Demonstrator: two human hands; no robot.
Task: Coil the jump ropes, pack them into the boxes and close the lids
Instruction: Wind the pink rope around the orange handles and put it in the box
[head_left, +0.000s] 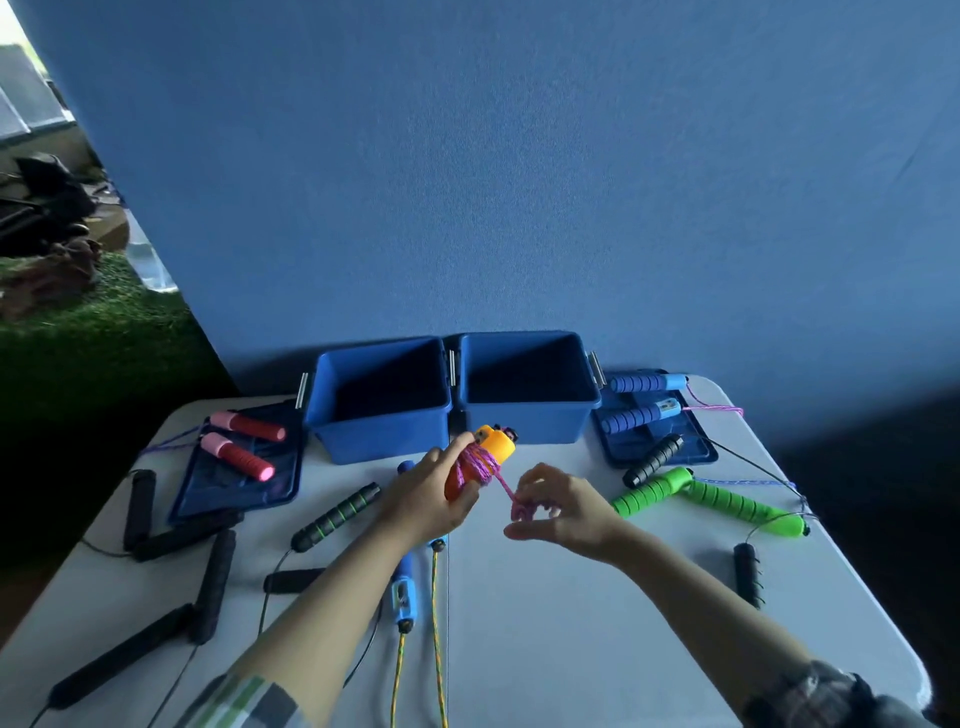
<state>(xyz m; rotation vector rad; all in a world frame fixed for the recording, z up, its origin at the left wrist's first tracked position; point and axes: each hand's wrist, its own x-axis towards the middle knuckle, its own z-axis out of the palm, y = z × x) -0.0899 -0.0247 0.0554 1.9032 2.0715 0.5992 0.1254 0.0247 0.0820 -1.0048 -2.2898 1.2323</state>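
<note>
My left hand (434, 493) grips a pair of orange jump-rope handles (493, 449) with pink-purple cord (480, 465) wound around them, held above the table in front of the boxes. My right hand (558, 512) pinches the loose end of that cord (522, 506), which runs taut back to the handles. Two open blue boxes stand side by side at the back: the left box (319, 415) and the right box (530, 431). Both look empty inside.
Blue lids lie flat at either side: the left lid (234, 493) carries pink-red handles (244, 452), the right lid (696, 452) blue handles (644, 413). Green handles (727, 501), several black handles (332, 517) and a blue-handled rope (402, 592) are scattered on the white table (571, 623).
</note>
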